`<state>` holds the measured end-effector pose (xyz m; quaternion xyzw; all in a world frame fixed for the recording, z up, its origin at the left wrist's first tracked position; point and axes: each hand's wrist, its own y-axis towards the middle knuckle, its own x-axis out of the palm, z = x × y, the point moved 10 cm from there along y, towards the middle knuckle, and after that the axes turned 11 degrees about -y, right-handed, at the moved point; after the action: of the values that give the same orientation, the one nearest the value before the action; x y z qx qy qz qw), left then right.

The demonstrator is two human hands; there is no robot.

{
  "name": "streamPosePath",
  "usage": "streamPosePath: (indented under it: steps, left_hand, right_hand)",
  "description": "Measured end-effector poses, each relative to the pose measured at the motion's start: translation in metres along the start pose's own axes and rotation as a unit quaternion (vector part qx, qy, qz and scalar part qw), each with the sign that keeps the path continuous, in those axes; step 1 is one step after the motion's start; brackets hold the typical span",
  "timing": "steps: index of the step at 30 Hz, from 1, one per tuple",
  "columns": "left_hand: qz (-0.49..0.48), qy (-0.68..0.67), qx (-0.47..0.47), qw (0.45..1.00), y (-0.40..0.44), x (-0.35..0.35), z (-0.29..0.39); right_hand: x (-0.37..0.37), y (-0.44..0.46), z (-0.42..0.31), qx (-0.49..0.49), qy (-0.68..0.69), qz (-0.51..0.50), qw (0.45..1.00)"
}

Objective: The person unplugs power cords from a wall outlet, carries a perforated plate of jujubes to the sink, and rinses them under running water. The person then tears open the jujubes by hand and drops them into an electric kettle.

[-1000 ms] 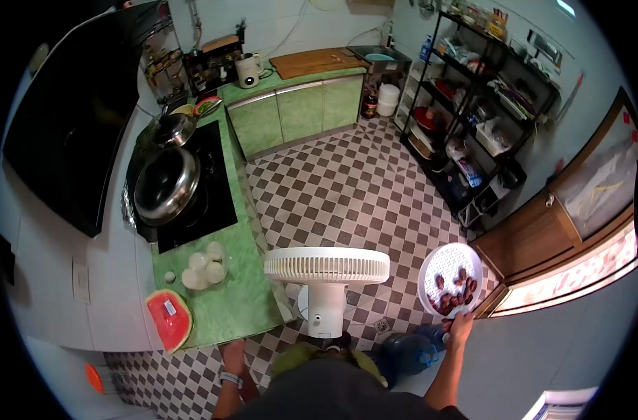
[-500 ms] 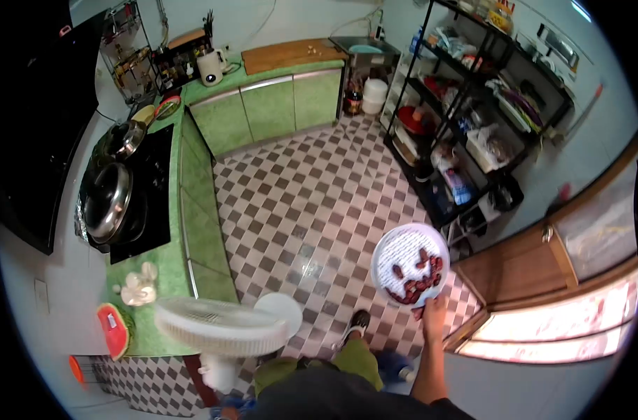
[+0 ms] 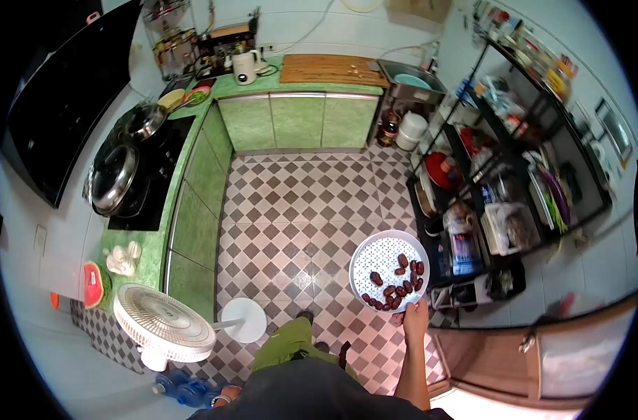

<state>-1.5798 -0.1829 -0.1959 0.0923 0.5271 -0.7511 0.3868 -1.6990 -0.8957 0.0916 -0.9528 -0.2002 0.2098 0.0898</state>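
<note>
Gripping the near rim of a round white basket (image 3: 373,253), the right hand (image 3: 415,320) pinches it with fingers curled at the edge. The basket is held out over the checkered floor (image 3: 284,245), at the person's front right, and dark red dates (image 3: 376,278) lie loose on its perforated base, mostly towards the hand. Down at the person's left side, the left hand (image 3: 230,393), banded at the wrist, is near some blue bottles (image 3: 193,392); its fingers are too small and hidden to tell whether they are spread or closed. Farther out, a white fan (image 3: 161,323) stands on the left by a green counter (image 3: 147,248), and a black shelf rack (image 3: 497,115) rises beyond the basket on the right.
</note>
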Motion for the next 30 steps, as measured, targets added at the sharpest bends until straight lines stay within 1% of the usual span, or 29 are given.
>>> streamPosePath:
  steps: [4,6,7,8,9,11,12,13,14,15,16,17,18,19,20,21,22,23,24,25,26,27,28,30]
  left_hand:
    - [-0.01,-0.019,-0.002,1.0,0.022,0.062,0.04]
    - [-0.011,-0.017,0.021,1.0,0.047,0.093,0.068]
    - [-0.01,-0.008,0.047,0.999,0.064,0.104,0.089]
    - [-0.003,0.007,0.083,0.997,0.085,0.11,0.12]
    - [-0.072,0.023,0.125,0.989,0.108,0.123,0.15]
    - [0.078,0.152,0.208,0.963,0.158,0.107,0.234]
    - [0.056,0.128,0.223,0.965,0.195,0.093,0.278]
    - [0.034,-0.094,0.14,0.985,0.224,0.057,0.33]
    - [0.095,-0.079,0.119,0.985,0.234,0.009,0.409]
    - [0.163,-0.214,0.176,0.947,0.239,-0.044,0.49]
    - [0.194,-0.299,0.268,0.895,0.234,-0.099,0.578]
    - [0.177,-0.342,0.322,0.865,0.219,-0.151,0.666]
    - [0.19,-0.335,0.415,0.824,0.182,-0.206,0.756]
    - [0.169,-0.33,0.482,0.794,0.154,-0.248,0.832]
    - [0.166,-0.328,0.532,0.763,0.124,-0.28,0.892]
    - [0.155,-0.323,0.599,0.716,0.086,-0.307,0.943]
    - [0.146,-0.317,0.661,0.665,0.049,-0.33,0.986]
    - [0.133,-0.299,0.694,0.641,0.021,-0.344,1.021]
    - [0.13,-0.24,0.741,0.614,0.005,-0.351,1.053]
    - [0.181,-0.191,0.783,0.564,-0.011,-0.355,1.077]
    - [0.232,-0.174,0.819,0.496,-0.02,-0.36,1.097]
    - [0.268,-0.164,0.831,0.458,-0.019,-0.361,1.116]
    - [0.29,-0.155,0.837,0.438,-0.011,-0.363,1.131]
    - [0.344,-0.124,0.844,0.393,0.002,-0.36,1.16]
  right_hand:
    - [0.024,0.076,-0.023,0.005,-0.01,-0.059,0.998]
    - [0.032,0.122,-0.025,-0.02,-0.037,-0.079,0.996]
    - [0.039,0.148,-0.031,-0.028,-0.042,-0.087,0.995]
    - [0.042,0.165,-0.046,-0.016,-0.048,-0.082,0.995]
    - [0.045,0.189,-0.056,-0.021,-0.062,-0.071,0.995]
    - [0.054,0.237,-0.078,-0.018,-0.056,-0.085,0.995]
    - [0.059,0.26,-0.093,0.004,-0.059,-0.088,0.994]
    - [0.063,0.28,-0.114,-0.008,-0.052,-0.093,0.994]
    - [0.067,0.305,-0.126,-0.006,-0.069,-0.093,0.993]
    - [0.072,0.33,-0.141,-0.002,-0.084,-0.093,0.992]
    - [0.083,0.351,-0.163,-0.009,-0.078,-0.102,0.992]
    - [0.093,0.371,-0.183,-0.018,-0.099,-0.1,0.99]
    - [0.109,0.392,-0.202,-0.031,-0.097,-0.119,0.988]
    - [0.124,0.412,-0.22,-0.041,-0.099,-0.137,0.985]
    - [0.14,0.43,-0.233,-0.047,-0.085,-0.153,0.983]
    - [0.159,0.451,-0.247,-0.053,-0.073,-0.171,0.981]
    - [0.178,0.478,-0.255,-0.053,-0.074,-0.17,0.981]
    - [0.193,0.503,-0.262,-0.052,-0.078,-0.172,0.981]
    - [0.212,0.526,-0.271,-0.044,-0.085,-0.186,0.978]
    - [0.235,0.549,-0.283,-0.038,-0.089,-0.201,0.975]
    - [0.255,0.57,-0.3,-0.073,-0.081,-0.186,0.976]
    - [0.274,0.59,-0.318,-0.109,-0.074,-0.17,0.977]
    - [0.297,0.607,-0.335,-0.117,-0.089,-0.196,0.97]
    - [0.343,0.653,-0.357,-0.098,-0.075,-0.261,0.957]
